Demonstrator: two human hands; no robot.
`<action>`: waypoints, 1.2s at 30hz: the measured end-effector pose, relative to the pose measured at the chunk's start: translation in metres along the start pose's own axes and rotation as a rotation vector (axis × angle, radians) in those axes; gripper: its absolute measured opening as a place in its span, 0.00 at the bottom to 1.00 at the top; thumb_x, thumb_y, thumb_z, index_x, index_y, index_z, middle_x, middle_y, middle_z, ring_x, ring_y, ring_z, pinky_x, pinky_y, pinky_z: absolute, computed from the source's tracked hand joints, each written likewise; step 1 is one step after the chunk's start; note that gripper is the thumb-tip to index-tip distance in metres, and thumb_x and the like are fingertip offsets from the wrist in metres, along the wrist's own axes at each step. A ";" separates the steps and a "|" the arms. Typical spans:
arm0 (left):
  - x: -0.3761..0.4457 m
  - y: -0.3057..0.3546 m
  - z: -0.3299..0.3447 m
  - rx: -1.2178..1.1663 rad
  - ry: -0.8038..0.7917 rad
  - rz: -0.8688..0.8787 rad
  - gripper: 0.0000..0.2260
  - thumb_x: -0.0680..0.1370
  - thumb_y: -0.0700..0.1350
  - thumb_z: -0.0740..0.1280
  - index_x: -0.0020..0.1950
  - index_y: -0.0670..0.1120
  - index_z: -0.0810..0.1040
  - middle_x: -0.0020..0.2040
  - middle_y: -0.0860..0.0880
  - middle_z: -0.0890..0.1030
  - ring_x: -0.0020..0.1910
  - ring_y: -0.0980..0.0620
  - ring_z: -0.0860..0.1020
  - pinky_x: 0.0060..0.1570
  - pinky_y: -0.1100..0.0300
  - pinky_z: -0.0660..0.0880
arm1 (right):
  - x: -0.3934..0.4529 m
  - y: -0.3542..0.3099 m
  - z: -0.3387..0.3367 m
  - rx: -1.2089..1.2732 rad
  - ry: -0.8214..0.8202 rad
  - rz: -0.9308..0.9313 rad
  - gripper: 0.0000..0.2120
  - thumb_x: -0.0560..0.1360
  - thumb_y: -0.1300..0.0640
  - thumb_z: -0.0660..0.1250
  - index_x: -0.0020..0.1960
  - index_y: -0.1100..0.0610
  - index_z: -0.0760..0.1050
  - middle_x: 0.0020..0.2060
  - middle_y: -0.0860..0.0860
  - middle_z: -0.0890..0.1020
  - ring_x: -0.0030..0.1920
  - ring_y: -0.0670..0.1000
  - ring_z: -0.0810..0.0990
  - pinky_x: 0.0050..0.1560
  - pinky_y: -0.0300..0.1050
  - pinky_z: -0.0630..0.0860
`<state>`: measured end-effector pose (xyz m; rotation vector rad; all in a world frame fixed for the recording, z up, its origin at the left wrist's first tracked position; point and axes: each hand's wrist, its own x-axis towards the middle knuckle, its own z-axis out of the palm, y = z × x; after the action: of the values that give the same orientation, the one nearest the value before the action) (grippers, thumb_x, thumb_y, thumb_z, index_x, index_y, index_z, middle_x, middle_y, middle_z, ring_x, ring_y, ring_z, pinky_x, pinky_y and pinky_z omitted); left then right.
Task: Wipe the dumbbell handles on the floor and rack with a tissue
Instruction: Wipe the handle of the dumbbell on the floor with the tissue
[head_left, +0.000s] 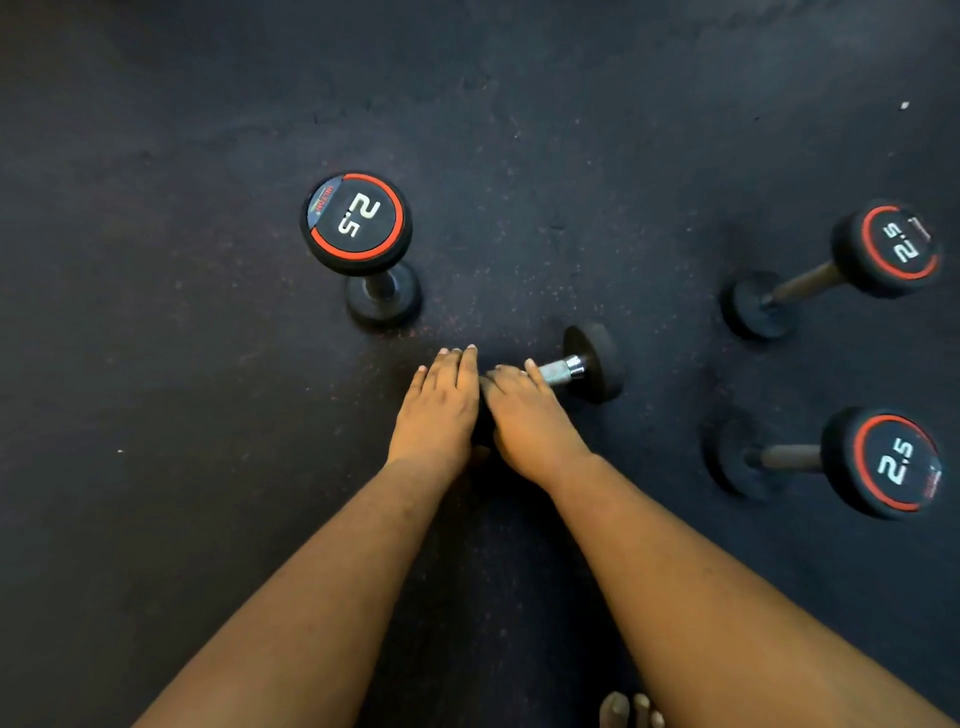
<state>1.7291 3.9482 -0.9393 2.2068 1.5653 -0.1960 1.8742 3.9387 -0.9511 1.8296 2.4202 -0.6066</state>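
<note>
Head view, looking steeply down
One wide-angle camera above the floor (156, 364) faces forward and down, near both forearms; dumbbells bend outward at the frame's edges.

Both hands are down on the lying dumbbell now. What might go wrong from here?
1. The lying dumbbell has round heads and may roll as the right hand works the handle.
2. No tissue is visible, so bare skin may be touching the handle.
3. The upright dumbbell stands close to the left hand and may tip if knocked.
</note>
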 end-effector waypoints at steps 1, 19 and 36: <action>0.001 -0.001 0.000 -0.017 0.000 -0.006 0.54 0.71 0.52 0.78 0.82 0.41 0.44 0.81 0.42 0.55 0.82 0.46 0.50 0.80 0.49 0.50 | -0.011 0.002 0.005 0.010 0.028 -0.034 0.31 0.74 0.63 0.65 0.77 0.58 0.64 0.74 0.54 0.70 0.77 0.56 0.63 0.80 0.58 0.51; 0.002 -0.008 0.005 -0.380 0.004 -0.001 0.59 0.63 0.47 0.83 0.82 0.48 0.47 0.80 0.44 0.54 0.82 0.44 0.48 0.79 0.46 0.54 | -0.031 0.031 0.024 -0.132 0.276 0.271 0.31 0.76 0.63 0.67 0.77 0.53 0.64 0.76 0.51 0.68 0.77 0.54 0.65 0.69 0.57 0.69; 0.002 -0.013 0.015 -0.788 0.017 -0.219 0.58 0.56 0.43 0.84 0.79 0.50 0.55 0.75 0.50 0.60 0.74 0.49 0.63 0.74 0.51 0.66 | -0.038 0.023 -0.017 0.779 0.422 0.511 0.09 0.78 0.59 0.67 0.50 0.45 0.74 0.41 0.49 0.83 0.42 0.53 0.82 0.39 0.43 0.73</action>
<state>1.7192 3.9468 -0.9571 1.4302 1.5341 0.3290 1.9105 3.9145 -0.9315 2.9944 1.8615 -1.3369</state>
